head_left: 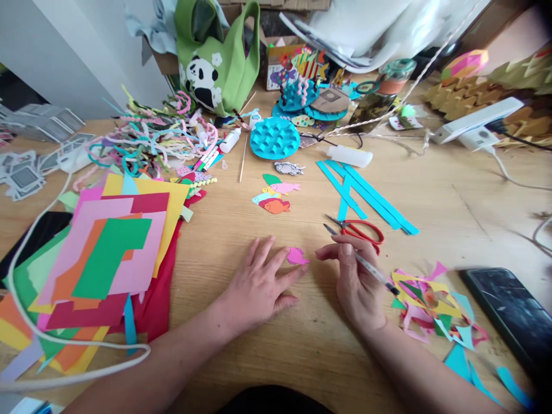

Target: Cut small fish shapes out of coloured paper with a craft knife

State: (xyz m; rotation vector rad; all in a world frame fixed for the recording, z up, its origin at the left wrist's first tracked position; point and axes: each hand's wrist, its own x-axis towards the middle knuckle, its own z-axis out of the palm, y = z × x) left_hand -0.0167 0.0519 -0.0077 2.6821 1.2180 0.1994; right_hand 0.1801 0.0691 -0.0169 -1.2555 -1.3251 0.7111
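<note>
A small magenta paper fish [296, 256] lies flat on the wooden table. My left hand [259, 282] rests beside it with spread fingers, the index fingertip at the fish's left edge. In my right hand [360, 282] is a pen [371, 269], its dark end pointing down to the right. The thumb and index finger of that hand are near each other, just right of the fish's tail. Red-handled scissors [364, 229] lie right behind the right hand, partly covered by it. Farther back sits a group of coloured paper fish [276, 205].
Layered coloured paper [142, 247] covers the left side, with a white cable [81, 376] across it. Paper scraps [431, 299] and a phone [513, 316] lie right. Blue strips [375, 198], a white bottle [351, 156], a blue scaled disc [275, 138] and pipe cleaners [150, 141] stand behind.
</note>
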